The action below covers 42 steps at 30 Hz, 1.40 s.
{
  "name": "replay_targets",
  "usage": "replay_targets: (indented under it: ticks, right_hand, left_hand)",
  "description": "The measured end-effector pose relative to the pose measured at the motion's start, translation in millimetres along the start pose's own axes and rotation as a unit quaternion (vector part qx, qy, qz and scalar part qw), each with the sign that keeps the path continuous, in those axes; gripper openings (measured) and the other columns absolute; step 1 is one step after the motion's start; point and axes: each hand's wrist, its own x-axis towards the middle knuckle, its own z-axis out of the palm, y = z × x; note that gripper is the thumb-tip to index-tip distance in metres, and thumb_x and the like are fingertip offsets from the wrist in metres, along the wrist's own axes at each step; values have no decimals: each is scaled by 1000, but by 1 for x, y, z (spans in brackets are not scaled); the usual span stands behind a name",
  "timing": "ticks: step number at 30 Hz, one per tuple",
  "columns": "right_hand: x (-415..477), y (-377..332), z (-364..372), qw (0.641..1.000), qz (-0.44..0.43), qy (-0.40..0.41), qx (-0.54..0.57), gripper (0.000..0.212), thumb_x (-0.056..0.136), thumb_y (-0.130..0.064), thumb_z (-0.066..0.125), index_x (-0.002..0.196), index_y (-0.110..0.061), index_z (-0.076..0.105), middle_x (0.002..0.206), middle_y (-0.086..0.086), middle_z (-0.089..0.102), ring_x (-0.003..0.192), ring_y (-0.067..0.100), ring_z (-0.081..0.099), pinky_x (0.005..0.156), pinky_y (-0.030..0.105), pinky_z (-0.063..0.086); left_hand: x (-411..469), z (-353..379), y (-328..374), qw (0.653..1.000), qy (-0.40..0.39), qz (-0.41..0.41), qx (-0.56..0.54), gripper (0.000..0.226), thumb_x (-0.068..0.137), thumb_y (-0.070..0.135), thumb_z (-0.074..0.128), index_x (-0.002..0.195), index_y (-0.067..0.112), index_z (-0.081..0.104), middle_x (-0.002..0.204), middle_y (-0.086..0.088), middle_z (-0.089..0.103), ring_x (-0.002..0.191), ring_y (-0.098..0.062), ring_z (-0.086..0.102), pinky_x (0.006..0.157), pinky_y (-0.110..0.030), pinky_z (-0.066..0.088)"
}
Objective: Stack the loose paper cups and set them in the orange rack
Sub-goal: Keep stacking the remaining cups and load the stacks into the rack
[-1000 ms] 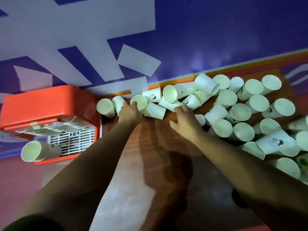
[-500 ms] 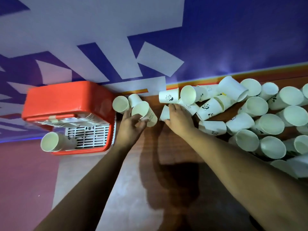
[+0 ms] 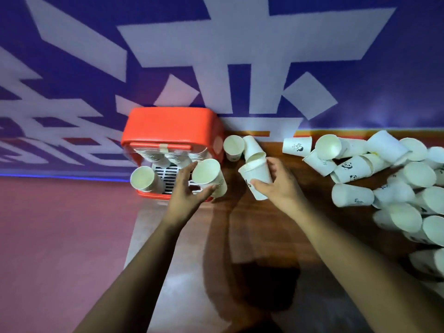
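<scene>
My left hand point(image 3: 186, 188) grasps one paper cup point(image 3: 210, 176) by its wall, mouth toward me, just in front of the orange rack point(image 3: 171, 127). My right hand point(image 3: 276, 186) closes around a short stack of cups point(image 3: 255, 175); I think it is two or three nested, but the rims blur together. The rack already holds a stacked row point(image 3: 145, 179) lying on its white grid. The loose pile point(image 3: 384, 183) lies well apart on the right of the wooden table point(image 3: 252, 224). These cups are very light and thin, so they crush easily; I should hold them around the middle of the wall, with soft pressure, not at the rim
</scene>
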Motion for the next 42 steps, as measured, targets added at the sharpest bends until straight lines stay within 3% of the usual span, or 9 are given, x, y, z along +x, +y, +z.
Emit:
replay_targets:
  ticks: [3,7,11,17,26,30,35,39,42]
  right_hand:
    - [-11,-38,32,999,-10,6,46,72,75,-35,80,136,-26,44,129,-1,58,111,17,58,94,43,53]
    - [-25,-84,77,996,-26,-6,85,63,77,-27,79,131,-26,46,120,-7,60,107,12,59,93,38,52]
    - [-32,-113,116,994,-39,0,105,63,78,-24,79,131,-27,46,123,-3,60,108,13,59,94,38,52]
    - [-37,-138,150,993,-53,38,102,56,77,-21,81,118,-37,46,122,-2,58,110,14,57,95,41,52]
    - [-29,-143,172,994,-46,43,89,58,75,-30,79,122,-38,47,119,-8,61,108,9,60,92,42,55]
    - [-22,-145,190,995,-34,19,91,59,71,-35,78,122,-41,47,120,-7,62,108,11,61,92,44,54]
    - [-15,-151,214,990,-47,-8,132,59,64,-41,76,116,-49,49,124,-6,63,115,14,60,97,49,51]
    - [-8,-164,229,984,-82,-7,157,57,66,-39,77,115,-51,48,124,-5,61,117,14,58,98,49,50]
    - [-3,-173,243,983,-105,-25,145,62,68,-35,77,122,-44,48,127,-8,60,120,13,56,99,47,50]
  left_hand:
    - [-4,-52,-13,1000,22,1,22,67,75,23,85,134,22,51,131,4,56,115,-15,59,89,-28,53]
    - [-1,-119,-23,998,60,-7,-3,61,78,13,84,129,17,51,124,6,59,110,-3,57,83,-16,49]
    - [8,-166,-35,996,86,-14,2,62,76,21,86,125,24,50,120,13,58,105,-3,59,82,-20,50]
    - [21,-184,-59,995,92,-7,44,66,74,19,87,129,11,50,127,-1,56,106,-10,54,71,0,41]
    - [42,-175,-86,998,44,-2,40,74,76,23,85,139,13,46,129,4,52,119,-13,51,96,-27,45]
    - [45,-175,-115,989,-7,0,147,81,76,27,83,146,15,44,136,-9,53,125,-27,50,103,-37,42]
    - [47,-186,-137,983,-84,4,161,103,67,60,76,154,26,33,153,-3,42,141,-23,38,115,-45,35]
    - [42,-206,-112,997,-21,8,78,58,89,34,73,141,23,50,136,11,51,127,0,45,110,-30,38]
    - [40,-217,-85,1000,-12,23,-11,33,96,36,63,128,29,59,126,21,59,118,6,53,103,-29,47]
